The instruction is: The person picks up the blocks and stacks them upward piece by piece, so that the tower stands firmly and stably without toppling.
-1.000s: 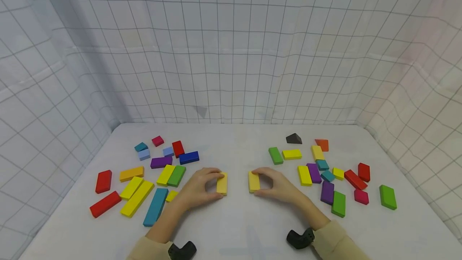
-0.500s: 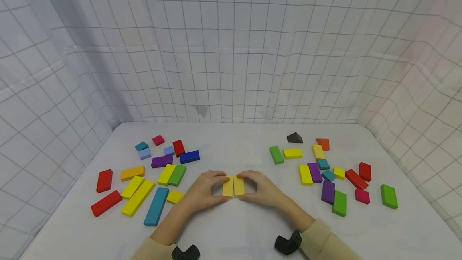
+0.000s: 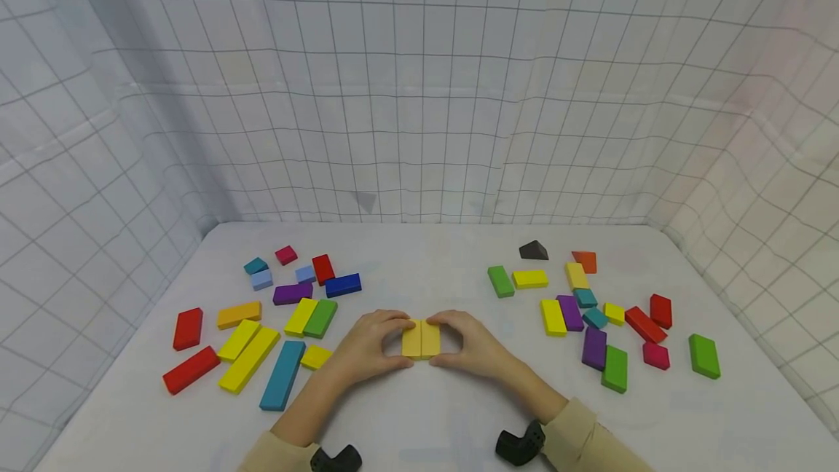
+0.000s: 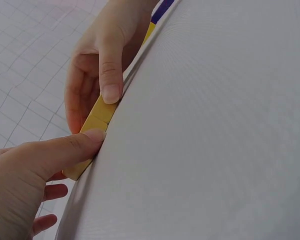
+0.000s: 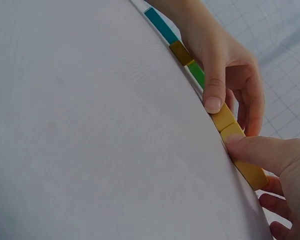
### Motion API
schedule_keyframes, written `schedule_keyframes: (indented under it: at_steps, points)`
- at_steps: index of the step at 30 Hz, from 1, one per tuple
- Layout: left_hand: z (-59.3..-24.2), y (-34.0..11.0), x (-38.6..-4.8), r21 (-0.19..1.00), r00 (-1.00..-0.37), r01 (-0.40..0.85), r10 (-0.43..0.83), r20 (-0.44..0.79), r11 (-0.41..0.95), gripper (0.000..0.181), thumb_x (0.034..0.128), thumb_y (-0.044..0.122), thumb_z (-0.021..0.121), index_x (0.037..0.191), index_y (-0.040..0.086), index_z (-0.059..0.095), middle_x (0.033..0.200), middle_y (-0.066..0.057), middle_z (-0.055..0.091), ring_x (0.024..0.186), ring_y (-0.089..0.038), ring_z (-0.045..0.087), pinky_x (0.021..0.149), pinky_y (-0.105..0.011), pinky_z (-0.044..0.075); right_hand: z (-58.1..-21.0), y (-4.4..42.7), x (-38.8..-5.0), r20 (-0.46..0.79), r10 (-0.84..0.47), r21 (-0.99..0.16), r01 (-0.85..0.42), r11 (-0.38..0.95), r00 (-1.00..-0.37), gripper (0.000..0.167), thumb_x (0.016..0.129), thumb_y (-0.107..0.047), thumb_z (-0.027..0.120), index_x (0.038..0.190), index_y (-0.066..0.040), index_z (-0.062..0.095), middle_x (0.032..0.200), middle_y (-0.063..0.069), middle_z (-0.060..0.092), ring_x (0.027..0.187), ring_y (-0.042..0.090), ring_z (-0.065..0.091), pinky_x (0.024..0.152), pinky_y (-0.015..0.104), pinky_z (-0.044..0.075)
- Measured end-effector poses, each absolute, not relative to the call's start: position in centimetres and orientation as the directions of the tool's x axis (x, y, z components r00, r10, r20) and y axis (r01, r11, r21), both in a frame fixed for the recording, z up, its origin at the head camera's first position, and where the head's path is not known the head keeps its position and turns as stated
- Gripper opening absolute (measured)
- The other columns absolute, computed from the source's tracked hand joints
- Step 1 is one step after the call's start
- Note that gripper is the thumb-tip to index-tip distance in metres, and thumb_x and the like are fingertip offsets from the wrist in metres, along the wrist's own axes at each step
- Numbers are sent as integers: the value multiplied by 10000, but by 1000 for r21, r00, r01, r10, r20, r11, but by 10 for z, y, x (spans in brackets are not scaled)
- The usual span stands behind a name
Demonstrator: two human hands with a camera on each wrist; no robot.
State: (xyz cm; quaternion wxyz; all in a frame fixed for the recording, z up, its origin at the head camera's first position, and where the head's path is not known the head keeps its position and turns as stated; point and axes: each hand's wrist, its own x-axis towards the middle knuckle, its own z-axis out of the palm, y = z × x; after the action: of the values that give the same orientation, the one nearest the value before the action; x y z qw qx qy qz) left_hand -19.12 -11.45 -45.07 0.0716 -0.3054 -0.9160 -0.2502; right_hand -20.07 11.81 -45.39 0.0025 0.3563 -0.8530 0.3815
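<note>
Two light-yellow rectangular blocks lie side by side on the white table, their long sides touching. My left hand (image 3: 369, 347) pinches the left yellow block (image 3: 411, 341) between thumb and fingers at its near and far ends. The right yellow block (image 3: 430, 341) is held the same way by my right hand (image 3: 473, 344). In the left wrist view the seam between the blocks (image 4: 94, 121) shows between the two thumbs. The right wrist view also shows the blocks (image 5: 246, 167) flat on the table, with a thumb on each.
To the left lie several coloured blocks, among them a long blue block (image 3: 283, 376) and a small yellow block (image 3: 316, 357). More blocks are spread at the right, such as a green block (image 3: 615, 368) and a black wedge (image 3: 534, 250). Gridded white curtains (image 3: 426, 93) surround the table.
Both hands have come together at the middle, the right hand sliding its block left until it meets the left one. The narrow gap seen half a second ago has closed.
</note>
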Motion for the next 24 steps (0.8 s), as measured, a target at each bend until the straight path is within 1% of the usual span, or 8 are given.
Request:
schedule_keyframes:
  at_steps: [6, 9, 11, 15, 19, 22, 24]
  points:
    - [-449, -116, -191, 424, -802, 596, 532, 271, 682, 528, 713, 374, 766, 1164, 141, 620, 1197, -18, 578, 1109, -217, 514, 956, -456, 408, -454, 118, -201, 258, -613, -643, -607, 467, -746, 559, 739, -224, 767, 1222, -60, 537, 1228, 45, 549, 1178, 215, 473, 994, 392, 382]
    - [-448, -117, -190, 422, -811, 583, 532, 244, 694, 578, 718, 413, 751, 1208, 156, 585, 1257, -39, 543, 1151, -241, 495, 964, -479, 397, -452, 121, -202, 223, -613, -660, -580, 477, -758, 598, 743, -271, 761, 1258, -97, 511, 1271, 16, 520, 1213, 189, 441, 1020, 388, 356]
    - [-446, -120, -187, 430, -830, 554, 513, 218, 713, 621, 714, 427, 749, 1245, 168, 556, 1299, -47, 513, 1185, -257, 472, 975, -499, 380, -450, 127, -202, 208, -600, -673, -558, 485, -773, 613, 752, -304, 750, 1278, -117, 496, 1295, -6, 498, 1228, 177, 422, 1031, 397, 343]
    - [-440, -134, -176, 440, -887, 460, 426, 179, 772, 659, 705, 408, 761, 1276, 175, 529, 1329, -42, 485, 1215, -265, 438, 989, -517, 357, -444, 150, -206, 209, -534, -682, -513, 520, -819, 613, 769, -328, 729, 1298, -138, 485, 1319, -25, 478, 1231, 175, 418, 1026, 413, 348]
    - [-439, -157, -161, 454, -934, 356, 314, 169, 817, 623, 704, 408, 762, 1243, 173, 559, 1292, -42, 507, 1197, -265, 442, 973, -535, 365, -438, 186, -209, 215, -468, -649, -484, 587, -857, 617, 779, -292, 725, 1314, -121, 470, 1332, 36, 475, 1227, 241, 424, 1002, 468, 362]
    - [-441, -173, -151, 462, -951, 307, 254, 176, 832, 586, 704, 412, 762, 1209, 173, 583, 1262, -57, 521, 1175, -278, 449, 955, -553, 373, -435, 216, -210, 197, -436, -628, -455, 632, -878, 619, 779, -250, 730, 1319, -110, 462, 1334, 79, 471, 1230, 289, 410, 989, 516, 355]
    - [-443, -181, -145, 453, -954, 296, 234, 189, 841, 568, 697, 411, 767, 1182, 169, 599, 1242, -71, 530, 1154, -287, 462, 939, -557, 385, -435, 235, -211, 200, -433, -622, -455, 638, -879, 625, 771, -222, 738, 1316, -92, 462, 1328, 103, 472, 1220, 312, 408, 979, 541, 352]
